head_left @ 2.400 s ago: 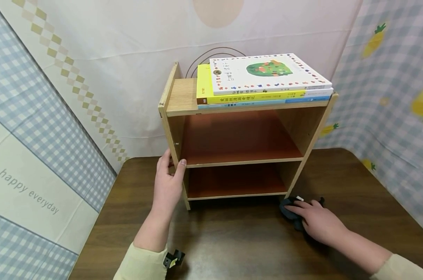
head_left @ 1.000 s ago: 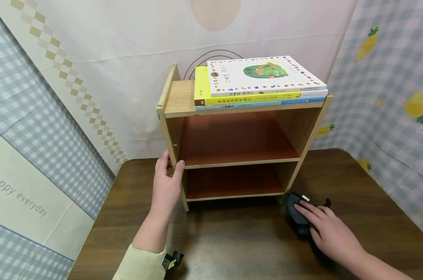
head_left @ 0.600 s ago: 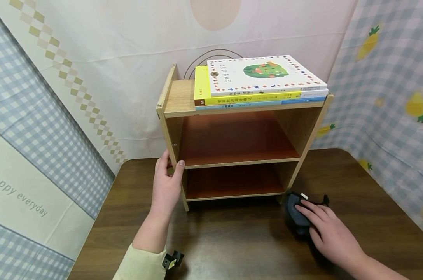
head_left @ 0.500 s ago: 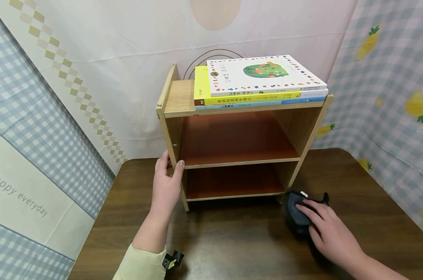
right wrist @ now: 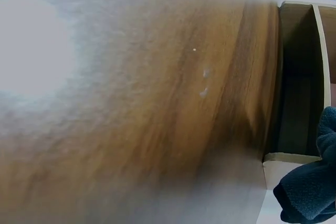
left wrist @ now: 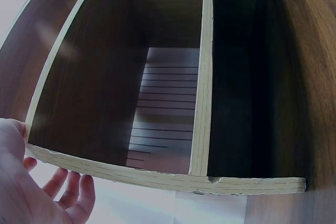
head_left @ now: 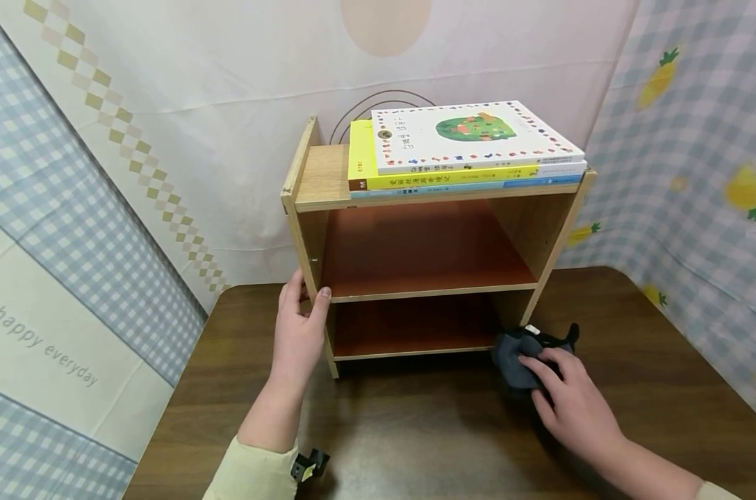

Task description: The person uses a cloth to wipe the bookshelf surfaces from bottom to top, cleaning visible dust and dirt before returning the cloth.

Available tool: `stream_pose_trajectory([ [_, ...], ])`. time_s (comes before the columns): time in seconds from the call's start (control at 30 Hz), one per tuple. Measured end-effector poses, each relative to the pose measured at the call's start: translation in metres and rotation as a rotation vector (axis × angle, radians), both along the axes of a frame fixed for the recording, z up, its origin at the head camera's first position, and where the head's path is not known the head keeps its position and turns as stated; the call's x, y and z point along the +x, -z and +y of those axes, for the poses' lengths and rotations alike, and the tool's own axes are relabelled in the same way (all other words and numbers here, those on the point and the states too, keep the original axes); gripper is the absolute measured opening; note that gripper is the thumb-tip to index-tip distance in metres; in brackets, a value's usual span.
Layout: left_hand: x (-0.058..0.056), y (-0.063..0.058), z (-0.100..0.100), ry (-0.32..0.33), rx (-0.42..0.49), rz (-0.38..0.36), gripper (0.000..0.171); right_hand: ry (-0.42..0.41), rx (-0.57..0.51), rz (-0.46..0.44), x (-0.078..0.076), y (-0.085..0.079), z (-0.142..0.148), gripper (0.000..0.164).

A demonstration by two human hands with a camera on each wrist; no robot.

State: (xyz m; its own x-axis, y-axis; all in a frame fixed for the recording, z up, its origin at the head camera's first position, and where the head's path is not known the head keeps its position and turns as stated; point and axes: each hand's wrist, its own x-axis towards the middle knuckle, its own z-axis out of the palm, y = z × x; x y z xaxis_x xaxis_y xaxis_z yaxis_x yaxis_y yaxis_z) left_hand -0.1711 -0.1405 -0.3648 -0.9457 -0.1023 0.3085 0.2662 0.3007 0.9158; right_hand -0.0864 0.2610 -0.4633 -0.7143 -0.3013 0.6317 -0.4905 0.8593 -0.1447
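Observation:
A small wooden bookshelf (head_left: 431,250) with reddish-brown shelves stands upright on the table. My left hand (head_left: 298,337) grips its left side panel, thumb on the front edge and fingers round the outer face; the left wrist view shows the same hand (left wrist: 37,187) at the panel's edge. My right hand (head_left: 568,410) holds a bunched dark blue-grey cloth (head_left: 513,361) with a white tag, right at the lower front of the right side panel and hiding its foot. In the right wrist view the cloth (right wrist: 312,184) overlaps that panel, and the hand is out of sight.
Several books (head_left: 478,146) lie stacked on the bookshelf's top, a white one uppermost. The brown wooden table (head_left: 415,437) extends in front. Patterned curtains (head_left: 697,208) hang behind and at both sides. A small black device (head_left: 309,465) sits at the left cuff.
My right hand has moved the cloth rightward away from the bookshelf, then back left and up against the right panel's lower edge. My left hand keeps its hold on the left panel.

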Motion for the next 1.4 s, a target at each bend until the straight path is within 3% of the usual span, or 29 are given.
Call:
stream_pose_trajectory([
  [0.3, 0.001, -0.001, 0.000, 0.003, -0.001, 0.002, 0.051, -0.020, 0.048, 0.023, -0.015, 0.004, -0.011, 0.054],
  [0.7, 0.001, 0.000, 0.001, -0.006, -0.010, 0.007, 0.052, 0.016, 0.175, 0.182, -0.021, 0.000, -0.017, 0.043],
  [1.03, 0.001, 0.000, 0.001, -0.006, -0.008, 0.006, 0.053, -0.033, 0.209, 0.131, -0.020, -0.002, -0.020, 0.051],
  [1.23, 0.000, 0.000, 0.001, -0.012, -0.008, 0.007, 0.053, -0.114, 0.185, 0.156, -0.023, 0.001, -0.023, 0.050],
  [1.4, 0.000, 0.000, 0.001, -0.012, -0.006, 0.014, 0.052, -0.135, 0.200, 0.161, -0.027, 0.006, -0.023, 0.050],
])
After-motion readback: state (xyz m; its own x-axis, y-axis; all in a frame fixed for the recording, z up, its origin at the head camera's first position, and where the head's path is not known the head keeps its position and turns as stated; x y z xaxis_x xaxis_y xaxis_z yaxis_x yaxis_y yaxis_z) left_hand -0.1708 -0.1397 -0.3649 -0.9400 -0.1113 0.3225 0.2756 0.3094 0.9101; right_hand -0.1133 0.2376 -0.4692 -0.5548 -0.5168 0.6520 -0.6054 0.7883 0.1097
